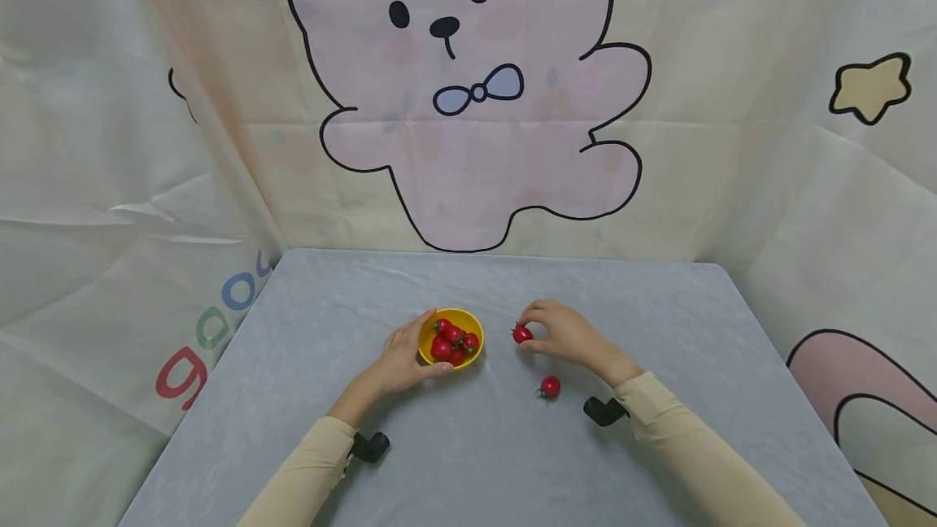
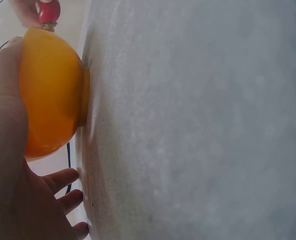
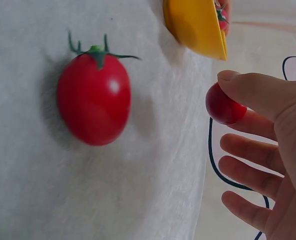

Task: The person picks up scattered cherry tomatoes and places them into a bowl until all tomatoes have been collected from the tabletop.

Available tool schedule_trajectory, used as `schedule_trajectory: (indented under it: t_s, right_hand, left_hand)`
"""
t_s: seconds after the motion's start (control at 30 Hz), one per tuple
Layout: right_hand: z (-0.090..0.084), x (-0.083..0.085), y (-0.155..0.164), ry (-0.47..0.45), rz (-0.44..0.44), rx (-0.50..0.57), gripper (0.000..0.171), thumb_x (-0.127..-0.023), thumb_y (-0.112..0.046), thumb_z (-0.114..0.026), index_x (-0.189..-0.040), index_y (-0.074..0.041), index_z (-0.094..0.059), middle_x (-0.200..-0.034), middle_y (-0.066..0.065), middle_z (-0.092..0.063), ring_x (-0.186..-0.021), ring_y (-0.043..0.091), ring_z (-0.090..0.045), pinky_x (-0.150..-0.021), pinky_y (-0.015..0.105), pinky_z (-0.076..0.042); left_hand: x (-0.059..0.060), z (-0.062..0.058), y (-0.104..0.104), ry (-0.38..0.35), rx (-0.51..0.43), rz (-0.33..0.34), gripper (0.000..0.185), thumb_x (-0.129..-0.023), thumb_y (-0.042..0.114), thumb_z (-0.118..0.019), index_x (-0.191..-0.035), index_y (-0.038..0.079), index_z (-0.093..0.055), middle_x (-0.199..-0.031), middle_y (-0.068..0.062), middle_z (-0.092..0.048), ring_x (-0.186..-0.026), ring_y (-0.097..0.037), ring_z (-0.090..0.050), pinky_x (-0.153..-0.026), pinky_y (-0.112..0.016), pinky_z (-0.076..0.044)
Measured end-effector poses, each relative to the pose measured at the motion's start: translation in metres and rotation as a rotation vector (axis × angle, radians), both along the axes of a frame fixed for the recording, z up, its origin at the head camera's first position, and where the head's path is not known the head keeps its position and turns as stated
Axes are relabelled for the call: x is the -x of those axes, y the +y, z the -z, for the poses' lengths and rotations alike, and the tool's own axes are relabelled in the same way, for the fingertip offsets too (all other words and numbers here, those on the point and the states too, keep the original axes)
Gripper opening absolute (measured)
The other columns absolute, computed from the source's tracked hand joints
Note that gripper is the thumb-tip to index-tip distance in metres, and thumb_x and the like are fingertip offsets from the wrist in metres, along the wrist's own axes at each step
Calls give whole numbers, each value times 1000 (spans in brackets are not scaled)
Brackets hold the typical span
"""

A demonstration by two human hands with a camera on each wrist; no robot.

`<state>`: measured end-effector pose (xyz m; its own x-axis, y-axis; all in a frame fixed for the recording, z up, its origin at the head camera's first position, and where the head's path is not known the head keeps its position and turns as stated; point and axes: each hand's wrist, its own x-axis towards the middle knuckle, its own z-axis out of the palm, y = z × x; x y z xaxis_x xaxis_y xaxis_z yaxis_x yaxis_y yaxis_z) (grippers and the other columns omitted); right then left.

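From the head view, the left hand (image 1: pixel 401 361) cupped the small round yellow plastic bowl (image 1: pixel 451 337) of red cherry tomatoes on the grey cloth-covered desk (image 1: pixel 454 462), while the right hand (image 1: pixel 567 334) pinched one glossy red cherry tomato (image 1: pixel 522 334) just right of the bowl, a second stemmed tomato (image 1: pixel 550 386) lying loose nearby. The left wrist view showed that palm against the bowl's wall (image 2: pixel 50 92). On the right wrist view the pinched tomato (image 3: pixel 224 106) sat at the fingertips; seemingly mid-transfer, it next called for a short carry over the rim.
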<state>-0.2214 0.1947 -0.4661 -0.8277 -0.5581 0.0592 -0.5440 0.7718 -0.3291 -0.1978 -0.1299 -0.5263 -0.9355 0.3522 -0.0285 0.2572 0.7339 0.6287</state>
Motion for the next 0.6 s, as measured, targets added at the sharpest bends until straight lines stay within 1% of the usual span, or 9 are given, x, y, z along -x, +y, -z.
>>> schedule_trajectory:
  t_s: [0.1,0.33,0.6]
  right_hand:
    - [-2,2,-4,13,-12,5,30,-83,-33,-80,-108,-19,-73,-115,1,-68,-111,23,-61,-97,45,-53]
    - [-8,6,-14,1,-18,4,31,-83,-35,-79,-109,-19,-73,-117,2,-67,-112,23,-60,-98,45,-53]
    - [-11,14,-30,3,-17,-15,32,-85,-39,-77,-111,-22,-72,-118,-1,-66,-112,20,-60,-99,41,-53]
  left_hand:
    - [0,0,-1,5,-6,0,105,-80,60,-73,-159,20,-17,-163,-9,-31,-149,-35,-29,-122,-60,-18]
    - [0,0,-2,2,3,-5,106,-80,59,-73,-159,20,-16,-163,-9,-30,-149,-35,-28,-122,-59,-17]
    - [2,3,-1,20,0,0,106,-79,63,-73,-159,21,-17,-162,-8,-31,-148,-34,-30,-122,-59,-19]
